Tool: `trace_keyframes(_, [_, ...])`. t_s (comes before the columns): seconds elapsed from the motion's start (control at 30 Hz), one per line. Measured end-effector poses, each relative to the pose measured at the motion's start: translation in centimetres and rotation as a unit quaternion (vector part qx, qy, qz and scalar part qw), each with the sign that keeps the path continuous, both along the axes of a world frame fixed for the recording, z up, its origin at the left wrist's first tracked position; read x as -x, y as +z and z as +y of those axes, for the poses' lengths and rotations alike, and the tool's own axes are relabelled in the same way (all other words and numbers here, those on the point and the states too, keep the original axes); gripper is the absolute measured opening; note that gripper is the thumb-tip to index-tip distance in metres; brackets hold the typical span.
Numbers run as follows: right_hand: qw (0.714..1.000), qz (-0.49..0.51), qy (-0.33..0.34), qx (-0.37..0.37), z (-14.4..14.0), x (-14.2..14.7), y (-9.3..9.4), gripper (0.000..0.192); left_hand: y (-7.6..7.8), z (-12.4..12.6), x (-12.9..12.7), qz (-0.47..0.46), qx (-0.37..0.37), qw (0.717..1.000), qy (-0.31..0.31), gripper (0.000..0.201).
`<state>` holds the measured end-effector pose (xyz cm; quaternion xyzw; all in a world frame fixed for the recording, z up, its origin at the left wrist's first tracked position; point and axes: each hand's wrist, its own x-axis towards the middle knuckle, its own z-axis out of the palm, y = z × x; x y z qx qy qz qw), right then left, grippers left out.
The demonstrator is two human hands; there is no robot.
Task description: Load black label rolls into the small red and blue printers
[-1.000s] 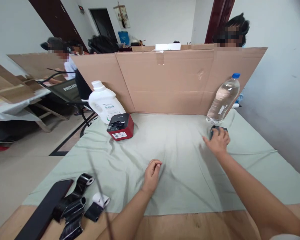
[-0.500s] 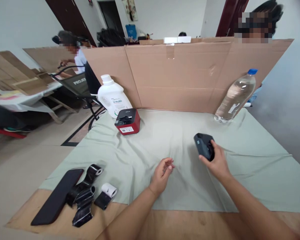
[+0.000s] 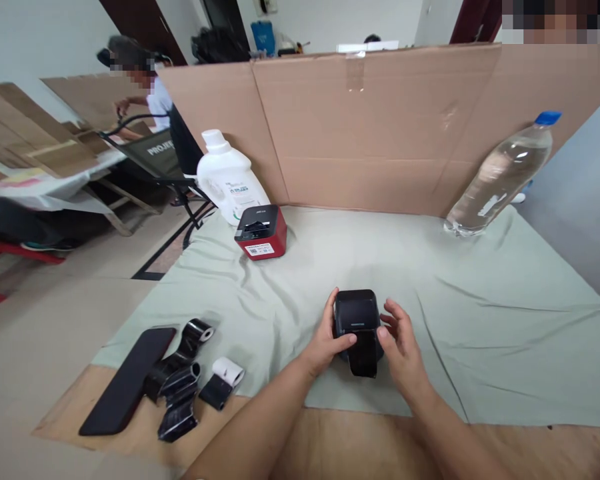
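A small black thermal printer (image 3: 357,308) is in front of me at the middle of the cloth, with a glossy black strip (image 3: 364,355) hanging from its near side. My left hand (image 3: 326,341) grips the printer's left side, fingers along the edge and thumb across the front by the strip. On the other side is my right hand (image 3: 403,347), its fingers spread and curved. Its thumb tip is close against the printer's right edge; whether it touches I cannot tell.
A red and black printer (image 3: 275,241) stands before a white jug (image 3: 233,177) at the back left. A water bottle (image 3: 500,177) leans against the cardboard screen (image 3: 365,127). At the front left lie a black pad (image 3: 127,383), black film rolls (image 3: 180,387) and a small roll (image 3: 229,371).
The black printer has come left and nearer, from my right hand over to between both hands. My left hand has closed on it, and my right hand's fingers have opened away.
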<state>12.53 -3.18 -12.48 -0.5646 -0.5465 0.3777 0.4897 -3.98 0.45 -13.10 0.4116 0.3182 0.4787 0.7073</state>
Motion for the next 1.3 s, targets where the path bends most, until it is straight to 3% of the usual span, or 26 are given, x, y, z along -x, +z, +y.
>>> trace_keyframes(0.17, [0.995, 0.089, 0.04, 0.03, 0.9, 0.6, -1.4, 0.08, 0.2, -0.3, -0.2, 0.024, -0.014, 0.999, -0.037, 0.111])
trace_keyframes(0.4, [0.97, 0.214, 0.081, 0.079, 1.1, -0.5, -1.6, 0.077, -0.7, 0.6, 1.1, 0.025, 0.067, 0.995, -0.066, 0.078])
trace_keyframes(0.7, [0.978, 0.183, 0.092, 0.05, 0.9, -0.8, -1.5, 0.072, -0.7, 1.4, 1.5, 0.056, 0.065, 0.993, -0.083, 0.065])
trace_keyframes(0.83, [0.974, 0.171, 0.146, 0.022, 1.0, -1.6, -1.0, 0.076, -0.5, 1.4, 1.5, 0.082, 0.059, 0.994, -0.051, 0.064])
trace_keyframes(0.93, [0.967, 0.179, 0.173, 0.044, 1.4, -2.5, -0.5, 0.074, -0.2, 1.4, 1.6, 0.096, 0.057, 0.993, -0.048, 0.065])
trace_keyframes(1.1, [0.981, 0.157, 0.104, 0.044, 2.1, -3.2, -0.1, 0.053, 0.5, 0.8, 1.5, 0.104, 0.059, 0.988, -0.094, 0.066])
trace_keyframes(1.3, [0.992, 0.112, -0.021, 0.054, 2.7, -3.2, -1.2, 0.035, 0.9, 0.2, 1.0, 0.112, 0.056, 0.981, -0.146, 0.065])
